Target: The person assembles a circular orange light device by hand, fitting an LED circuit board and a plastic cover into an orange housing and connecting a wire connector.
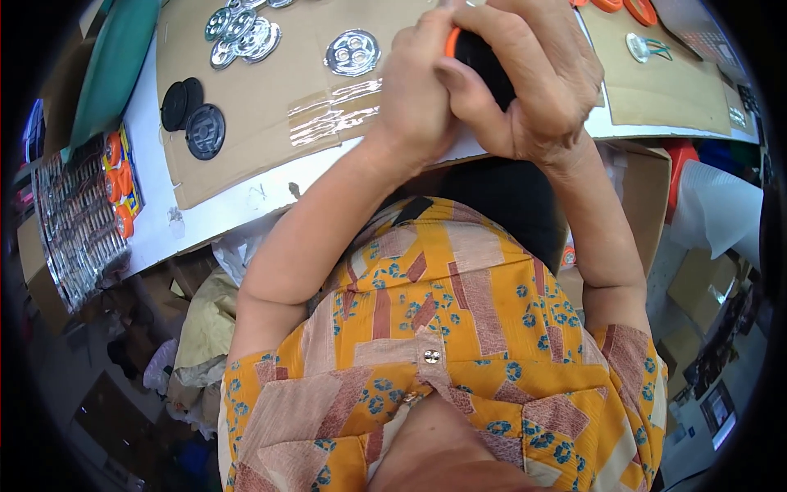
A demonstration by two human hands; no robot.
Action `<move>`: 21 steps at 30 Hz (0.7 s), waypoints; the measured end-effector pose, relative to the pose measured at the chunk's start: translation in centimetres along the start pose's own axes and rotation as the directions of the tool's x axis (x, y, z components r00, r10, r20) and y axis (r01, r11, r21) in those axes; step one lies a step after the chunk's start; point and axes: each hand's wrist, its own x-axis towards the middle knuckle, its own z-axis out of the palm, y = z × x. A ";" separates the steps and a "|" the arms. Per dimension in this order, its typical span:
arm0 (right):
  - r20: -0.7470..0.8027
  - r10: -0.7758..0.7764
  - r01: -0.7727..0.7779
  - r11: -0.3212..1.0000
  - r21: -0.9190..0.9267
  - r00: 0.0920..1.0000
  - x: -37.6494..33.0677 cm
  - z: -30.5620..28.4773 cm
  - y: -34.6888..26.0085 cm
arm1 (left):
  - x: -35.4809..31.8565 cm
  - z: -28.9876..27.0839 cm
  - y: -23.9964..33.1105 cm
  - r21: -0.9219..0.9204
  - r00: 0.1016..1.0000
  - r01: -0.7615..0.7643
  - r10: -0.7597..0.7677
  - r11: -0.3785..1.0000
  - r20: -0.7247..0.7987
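Note:
Both my hands are closed around a black round casing with an orange rim (482, 61), above the table's near edge. My left hand (416, 92) grips its left side, the thumb toward the rim. My right hand (537, 78) wraps over the top and right side, fingers bent, so much of the casing is hidden. On the cardboard sheet (246, 115) left of my hands lies a shiny silver reflector disc (353, 52) with round cups. Farther left is a pile of similar silver discs (243, 34). Black round covers (204, 131) lie nearer the table's left side.
Orange rings (640, 11) and a small white round part with green wires (643, 47) lie on cardboard at right. A teal panel (115, 70) and silver strip packs with orange pieces (82, 205) flank the left edge. Below right stand a cardboard box (656, 189) and a white roll (713, 205).

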 end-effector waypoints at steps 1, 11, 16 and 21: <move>0.032 -0.006 0.006 1.000 -0.009 0.999 -0.1 -0.1 0.2 | -1.6 -0.3 1.7 0.138 0.940 0.321 -0.333 0.937 0.075; 0.013 0.127 -0.128 0.992 0.012 0.992 -0.8 1.3 -0.2 | -1.5 0.4 2.7 0.383 0.880 0.449 -0.475 0.808 -0.030; -0.019 0.161 -0.161 0.987 0.025 0.987 -1.7 1.7 -0.6 | -3.1 1.9 1.0 0.229 0.900 0.435 -0.428 0.871 -0.081; -0.107 0.146 -0.143 0.989 0.038 0.983 -2.3 2.0 -0.6 | -3.3 2.4 0.7 0.220 0.917 0.398 -0.383 0.890 -0.111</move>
